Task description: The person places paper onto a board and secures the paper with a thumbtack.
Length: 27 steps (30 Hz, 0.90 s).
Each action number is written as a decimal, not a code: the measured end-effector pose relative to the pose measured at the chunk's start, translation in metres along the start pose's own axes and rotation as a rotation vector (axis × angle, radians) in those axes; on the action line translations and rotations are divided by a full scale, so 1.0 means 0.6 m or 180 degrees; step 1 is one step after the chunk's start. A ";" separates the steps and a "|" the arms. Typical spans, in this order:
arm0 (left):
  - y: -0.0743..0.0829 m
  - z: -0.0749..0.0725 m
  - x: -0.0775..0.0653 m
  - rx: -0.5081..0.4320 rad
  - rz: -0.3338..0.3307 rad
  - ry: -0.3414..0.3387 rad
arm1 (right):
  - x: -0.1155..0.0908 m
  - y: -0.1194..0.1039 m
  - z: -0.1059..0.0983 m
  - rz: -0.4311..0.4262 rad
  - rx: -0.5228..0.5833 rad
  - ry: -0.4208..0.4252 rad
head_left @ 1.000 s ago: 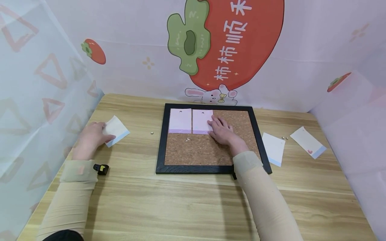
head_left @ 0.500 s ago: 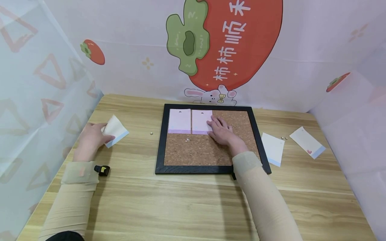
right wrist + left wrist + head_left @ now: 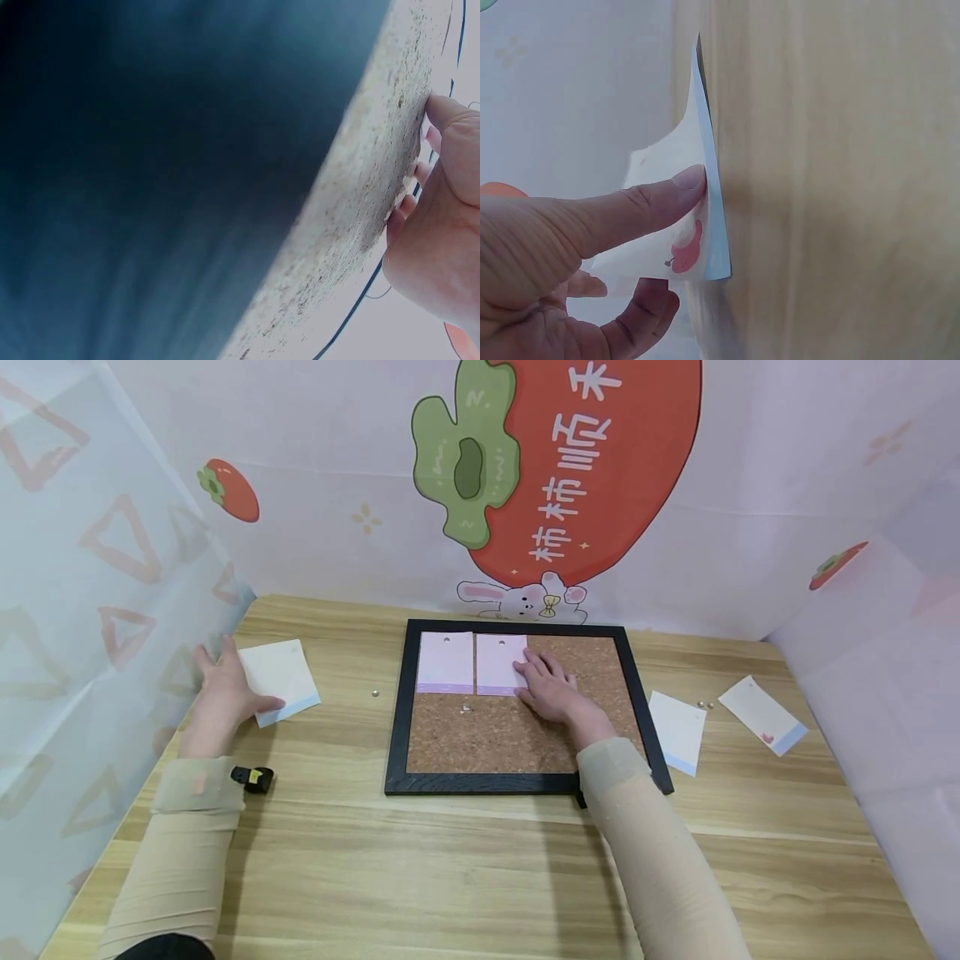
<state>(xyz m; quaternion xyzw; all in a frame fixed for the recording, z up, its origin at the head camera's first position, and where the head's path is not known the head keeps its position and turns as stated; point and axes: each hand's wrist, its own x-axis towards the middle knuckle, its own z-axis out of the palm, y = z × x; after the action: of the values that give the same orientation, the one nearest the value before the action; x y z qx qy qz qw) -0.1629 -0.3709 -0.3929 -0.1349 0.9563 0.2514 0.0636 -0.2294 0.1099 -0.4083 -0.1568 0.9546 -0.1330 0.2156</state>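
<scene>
At the left, my left hand (image 3: 222, 693) holds a white note sheet with a blue bottom strip (image 3: 285, 672). In the left wrist view the thumb lies on the sheet's face beside a small red drawing, with fingers partly hidden behind it; the sheet (image 3: 660, 169) is tilted up and curved. My right hand (image 3: 551, 687) rests on the framed corkboard (image 3: 495, 739), fingers spread, fingertips at the right edge of a pink note sheet (image 3: 498, 664). Another pink note sheet (image 3: 445, 662) lies beside it on the board. Each has a small round tack at its top.
A small silver tack (image 3: 375, 693) lies left of the board. To the right are a white note sheet (image 3: 677, 731), partly under the frame, several tacks (image 3: 705, 704) and another white note sheet (image 3: 763, 714). Printed cloth walls (image 3: 322, 527) bound the wooden table (image 3: 412, 877).
My left hand's fingers have spread away to the upper left, and the white note sheet has turned to show more of its face. The right hand has stayed on the board.
</scene>
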 end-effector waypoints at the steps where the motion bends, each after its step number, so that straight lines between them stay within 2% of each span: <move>1: 0.001 0.000 -0.001 -0.0016 0.0025 0.0006 | 0.000 0.000 0.000 0.0002 -0.0003 -0.0002; 6: 0.003 0.002 -0.004 -0.0135 0.0179 0.0118 | 0.000 -0.001 0.000 -0.0003 -0.0010 -0.0012; 12: 0.012 0.002 -0.008 -0.0216 0.0466 0.0523 | -0.002 -0.002 -0.002 -0.0004 0.0005 -0.0005; 15: 0.023 -0.006 -0.011 -0.0299 0.0576 0.0626 | -0.002 -0.003 -0.002 0.0006 0.0020 -0.0003; 22: 0.067 -0.033 -0.036 -0.0432 0.0641 0.0832 | -0.004 -0.004 -0.002 0.0007 0.0018 -0.0003; 27: 0.107 -0.037 -0.051 -0.0533 0.0888 0.0841 | -0.003 -0.004 -0.002 -0.0006 0.0015 -0.0006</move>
<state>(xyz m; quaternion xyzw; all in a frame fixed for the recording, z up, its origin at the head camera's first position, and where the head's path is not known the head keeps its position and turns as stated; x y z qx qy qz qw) -0.1534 -0.3214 -0.3379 -0.0378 0.9415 0.3165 -0.1093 -0.2276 0.1085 -0.4056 -0.1573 0.9539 -0.1353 0.2167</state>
